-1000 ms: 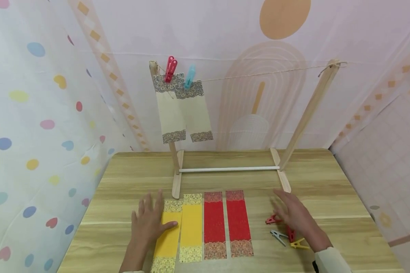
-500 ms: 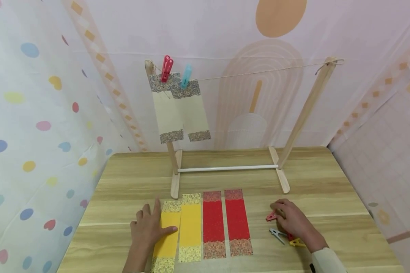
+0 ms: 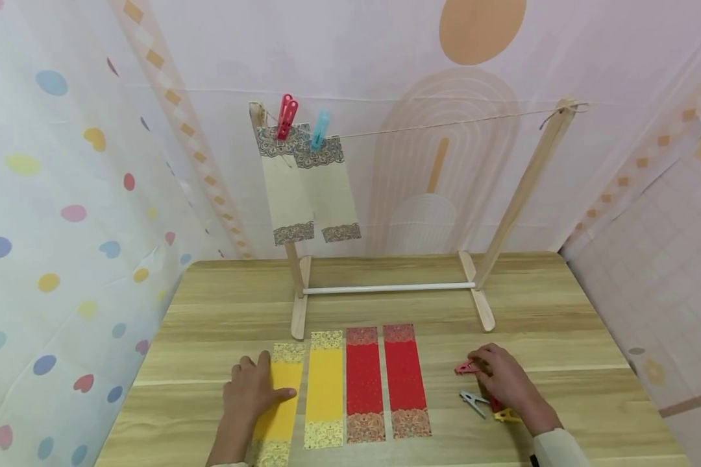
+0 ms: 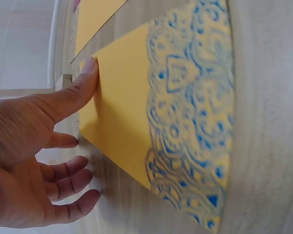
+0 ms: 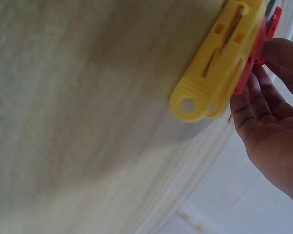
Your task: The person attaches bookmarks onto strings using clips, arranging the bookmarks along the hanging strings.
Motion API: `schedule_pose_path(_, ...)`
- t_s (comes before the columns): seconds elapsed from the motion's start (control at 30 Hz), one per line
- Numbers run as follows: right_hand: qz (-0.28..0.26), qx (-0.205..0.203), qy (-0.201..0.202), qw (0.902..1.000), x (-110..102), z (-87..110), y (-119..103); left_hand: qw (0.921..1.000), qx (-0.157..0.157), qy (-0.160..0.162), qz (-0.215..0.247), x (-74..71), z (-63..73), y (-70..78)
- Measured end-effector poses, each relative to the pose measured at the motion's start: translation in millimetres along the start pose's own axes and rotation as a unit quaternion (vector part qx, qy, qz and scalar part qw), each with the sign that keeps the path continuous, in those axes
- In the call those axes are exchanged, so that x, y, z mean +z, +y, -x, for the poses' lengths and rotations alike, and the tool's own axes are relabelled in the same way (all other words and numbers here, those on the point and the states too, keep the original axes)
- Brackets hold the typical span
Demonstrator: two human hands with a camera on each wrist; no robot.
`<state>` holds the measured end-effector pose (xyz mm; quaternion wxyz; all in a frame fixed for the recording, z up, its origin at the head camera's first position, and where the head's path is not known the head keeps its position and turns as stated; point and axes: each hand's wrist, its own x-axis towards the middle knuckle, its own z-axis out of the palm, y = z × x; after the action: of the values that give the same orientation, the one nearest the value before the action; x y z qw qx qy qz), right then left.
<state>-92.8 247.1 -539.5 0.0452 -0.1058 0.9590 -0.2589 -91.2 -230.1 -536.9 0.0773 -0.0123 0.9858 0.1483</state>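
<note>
My left hand (image 3: 248,389) lies over the left yellow paper strip (image 3: 280,408), which has patterned ends. In the left wrist view the thumb touches one long edge of this strip, and the index fingertip is at the opposite edge; the other fingers curl loosely beside it. To its right lie another yellow strip (image 3: 325,389) and two red strips (image 3: 365,379). At the right, my right hand (image 3: 505,383) pinches a red clothespin (image 3: 465,368) between thumb and fingers. A grey clothespin (image 3: 473,402), a yellow clothespin (image 5: 217,63) and a second red clothespin (image 5: 245,78), partly covered, lie beside that hand.
A wooden stand (image 3: 520,201) with a string (image 3: 444,124) and a white crossbar (image 3: 388,288) stands at the back. Two cream strips (image 3: 335,194) hang at the string's left, clipped by a red peg (image 3: 287,118) and a light-blue peg (image 3: 320,131). Patterned cloth (image 3: 210,78) surrounds the table.
My right hand has come down onto the clothespins and taken hold of a red one. The left fingers have drawn in, and the left yellow strip has slid leftward, away from its neighbour.
</note>
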Motion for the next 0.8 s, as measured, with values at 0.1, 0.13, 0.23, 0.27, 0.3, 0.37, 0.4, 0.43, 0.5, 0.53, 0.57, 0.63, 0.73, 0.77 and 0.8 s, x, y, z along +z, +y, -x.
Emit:
schedule_pose_path(0.1, -0.027, 0.008, 0.008, 0.9996, 0.7, 1.0, 2.3, 0.9994, -0.005, -0.011, 0.034, -2.0, -0.5, -1.5)
schedule_pose_path(0.13, -0.037, 0.012, 0.01, 0.9992, 0.7, 1.4, 3.2, 0.9989, -0.008, -0.014, 0.045, -3.1, -0.5, -1.7)
schedule_pose_path(0.23, -0.066, 0.027, 0.014, 0.9973, 0.4, 2.3, 5.3, 0.9972, -0.011, -0.015, 0.073, -5.4, -1.4, -2.2)
schedule_pose_path(0.27, -0.069, 0.03, 0.014, 0.9971, 0.2, 2.4, 5.8, 0.9969, -0.01, -0.013, 0.077, -5.9, -1.6, -2.2)
schedule_pose_path(0.3, -0.073, 0.032, 0.013, 0.9967, -0.1, 2.2, 6.3, 0.9968, -0.01, -0.01, 0.078, -6.4, -1.7, -2.0)
schedule_pose_path(0.37, -0.08, 0.038, 0.011, 0.996, -0.8, 1.5, 6.6, 0.9967, -0.011, -0.004, 0.081, -6.7, -1.9, -1.7)
schedule_pose_path(0.4, -0.084, 0.042, 0.011, 0.9955, -1.2, 1.3, 6.6, 0.9966, -0.013, -0.002, 0.082, -6.7, -1.9, -1.5)
schedule_pose_path(0.43, -0.089, 0.046, 0.012, 0.9949, -1.5, 1.3, 6.6, 0.9966, -0.016, 0.0, 0.081, -6.8, -1.7, -1.2)
schedule_pose_path(0.5, -0.099, 0.058, 0.018, 0.9932, -2.2, 1.7, 6.5, 0.9964, -0.024, -0.001, 0.081, -7.0, -1.4, -0.8)
schedule_pose_path(0.53, -0.105, 0.066, 0.022, 0.992, -2.5, 2.4, 6.4, 0.9961, -0.028, -0.002, 0.084, -7.1, -1.3, -0.8)
schedule_pose_path(0.57, -0.113, 0.074, 0.027, 0.9905, -2.6, 2.8, 6.5, 0.9959, -0.031, -0.004, 0.085, -7.2, -1.4, -0.9)
schedule_pose_path(0.63, -0.127, 0.083, 0.036, 0.9878, -3.1, 3.5, 6.4, 0.9954, -0.036, -0.009, 0.088, -7.3, -1.6, -1.4)
schedule_pose_path(0.73, -0.146, 0.095, 0.044, 0.9837, -3.2, 3.9, 6.2, 0.9946, -0.04, -0.014, 0.095, -6.6, -2.0, -2.7)
schedule_pose_path(0.77, -0.15, 0.098, 0.045, 0.9827, -3.0, 3.8, 6.1, 0.9944, -0.041, -0.015, 0.096, -6.3, -2.1, -3.0)
schedule_pose_path(0.8, -0.153, 0.102, 0.045, 0.982, -2.7, 3.8, 6.0, 0.9943, -0.043, -0.014, 0.096, -6.2, -2.0, -3.1)
